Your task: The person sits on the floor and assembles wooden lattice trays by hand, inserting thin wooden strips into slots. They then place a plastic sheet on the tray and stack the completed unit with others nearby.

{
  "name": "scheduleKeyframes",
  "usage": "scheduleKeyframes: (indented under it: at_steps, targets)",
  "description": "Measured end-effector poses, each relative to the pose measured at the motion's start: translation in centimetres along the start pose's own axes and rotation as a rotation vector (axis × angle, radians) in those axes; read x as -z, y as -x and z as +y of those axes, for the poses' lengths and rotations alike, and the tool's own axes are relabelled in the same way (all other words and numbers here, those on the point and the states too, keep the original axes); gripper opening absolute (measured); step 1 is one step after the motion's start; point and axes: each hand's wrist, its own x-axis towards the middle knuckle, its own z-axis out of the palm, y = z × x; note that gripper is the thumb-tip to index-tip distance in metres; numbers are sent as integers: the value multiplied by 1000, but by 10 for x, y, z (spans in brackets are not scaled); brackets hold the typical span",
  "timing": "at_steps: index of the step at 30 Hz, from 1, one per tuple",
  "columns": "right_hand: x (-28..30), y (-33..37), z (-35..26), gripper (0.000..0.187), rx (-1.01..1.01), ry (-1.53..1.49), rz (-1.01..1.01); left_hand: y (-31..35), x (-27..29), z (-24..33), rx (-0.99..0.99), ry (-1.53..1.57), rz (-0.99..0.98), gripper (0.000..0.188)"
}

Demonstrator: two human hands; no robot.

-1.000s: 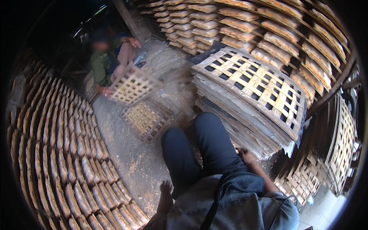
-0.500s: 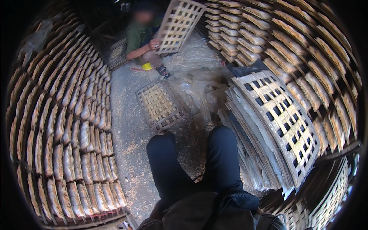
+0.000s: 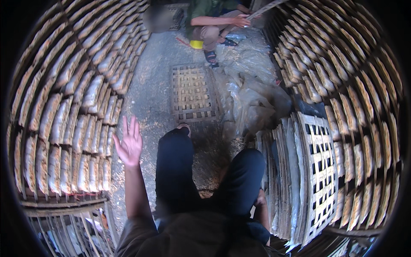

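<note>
My left hand (image 3: 129, 145) is raised to the left of my knees, palm up with the fingers spread, and holds nothing. Low beside my right thigh, my right hand (image 3: 260, 199) shows only in part; its fingers are mostly hidden. Close to it stands a stack of thin boards and plastic sheets (image 3: 280, 171), topped on its right side by a woven bamboo lattice tray (image 3: 322, 167). Another lattice tray (image 3: 195, 92) lies flat on the floor beyond my feet.
Tall racks of filled trays line the left (image 3: 60, 120) and right (image 3: 359, 111) sides. Crumpled clear plastic sheeting (image 3: 252, 100) covers the floor ahead. A crouching co-worker (image 3: 209, 32) at the far end grips the edge of a tray (image 3: 267, 7).
My left arm has come into view with its hand open, and my right hand now shows by my thigh. The view has turned rightward; the co-worker's tray has tilted edge-on.
</note>
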Motion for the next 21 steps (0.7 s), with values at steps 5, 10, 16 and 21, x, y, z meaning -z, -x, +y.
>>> scheduleKeyframes:
  at_steps: [5, 10, 16, 21]
  targets:
    - [-128, -10, -100, 62, 245, 473, 451, -107, -61, -91, 268, -164, -373, 71]
    - [-246, -57, -183, 53, 709, 1027, 323, -145, -7, -225, 900, -990, -377, 73]
    - [-335, -206, -199, 41, 332, 1230, -362, -122, 88, -242, 990, -2272, -478, 48]
    - [-349, -352, -78, 47, 578, 1736, -450, -140, 126, -244, 647, -2814, -309, 31]
